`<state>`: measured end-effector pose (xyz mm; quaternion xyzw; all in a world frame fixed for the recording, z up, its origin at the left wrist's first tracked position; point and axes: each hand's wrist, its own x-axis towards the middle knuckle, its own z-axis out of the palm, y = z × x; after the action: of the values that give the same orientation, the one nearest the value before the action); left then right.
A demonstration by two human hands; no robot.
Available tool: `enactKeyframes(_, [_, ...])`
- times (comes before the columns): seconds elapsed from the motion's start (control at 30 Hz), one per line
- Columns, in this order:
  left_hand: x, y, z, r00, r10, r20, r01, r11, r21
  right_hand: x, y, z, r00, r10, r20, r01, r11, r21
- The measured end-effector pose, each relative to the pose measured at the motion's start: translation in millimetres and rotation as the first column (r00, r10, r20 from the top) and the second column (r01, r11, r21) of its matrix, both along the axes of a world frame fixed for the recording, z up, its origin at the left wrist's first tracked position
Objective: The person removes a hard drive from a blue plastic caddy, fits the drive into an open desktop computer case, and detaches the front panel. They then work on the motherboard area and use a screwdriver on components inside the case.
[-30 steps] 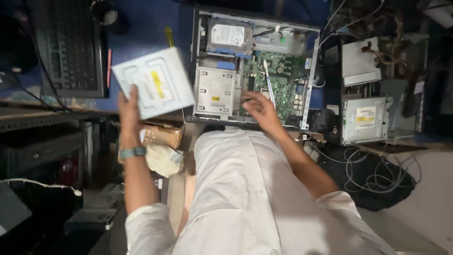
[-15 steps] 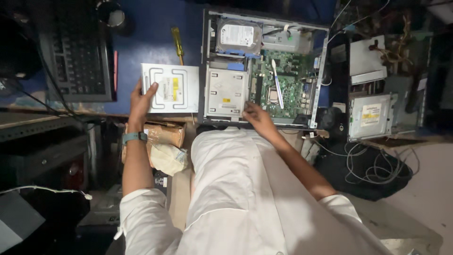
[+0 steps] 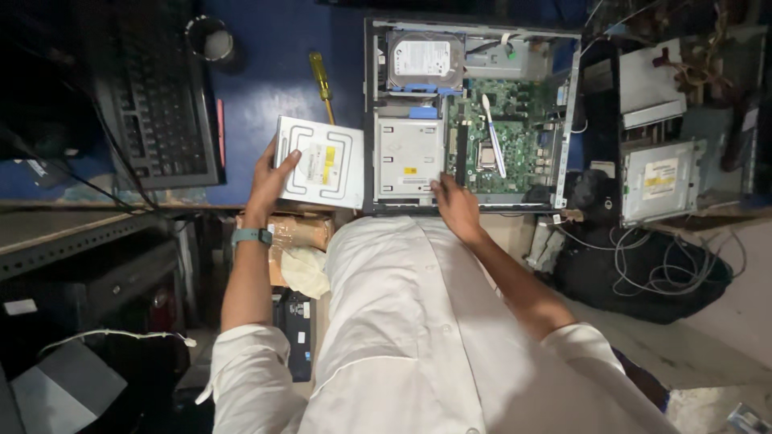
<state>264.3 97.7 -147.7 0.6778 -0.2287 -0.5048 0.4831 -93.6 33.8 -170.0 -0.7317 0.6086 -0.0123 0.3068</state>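
Gripping optical drive (image 3: pixel 320 162) by near-left corner, left hand (image 3: pixel 270 178) kept it flat on blue table (image 3: pixel 265 80), just beside open computer case (image 3: pixel 470 112). Right hand (image 3: pixel 455 205) lay spread on case's front edge by drive bay (image 3: pixel 408 157), likely steadying it. Yellow screwdriver (image 3: pixel 323 83) rested beyond drive; keyboard (image 3: pixel 157 104) sat further left.

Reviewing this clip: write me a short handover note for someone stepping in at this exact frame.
Left hand: grips the silver optical drive by its near edge, lying on the blue table just left of the open computer case.
Right hand: empty, resting on the case's near edge beside the drive cage.
Done: the drive is out of the case.
Left: hard disk and motherboard are in place; a yellow screwdriver lies nearby.
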Motion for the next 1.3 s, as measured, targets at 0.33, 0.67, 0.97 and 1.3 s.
enactKeyframes(0.33, [-22, -15, -1, 0.995, 0.034, -0.090, -0.034, 0.999, 0.004, 1, 3, 2, 0.999, 0.041, -0.012, -0.042, 0.996, -0.076])
enactKeyframes(0.67, [-65, -18, -2, 0.997, 0.059, 0.050, -0.052, 0.989, -0.135, 14, 6, 8, 0.999, 0.020, -0.043, -0.020, 1.000, 0.001])
enactKeyframes(0.97, [-114, -33, 17, 0.936, -0.077, 0.344, 0.142, 0.975, -0.169, 29, 2, 19, 0.986, -0.007, 0.169, 0.009, 1.000, -0.010])
enactKeyframes(1.3, [-123, -43, 5, 0.963, -0.229, 0.142, 0.251, 0.955, -0.159, 45, -18, 18, 0.852, -0.298, 0.430, 0.270, 0.954, 0.128])
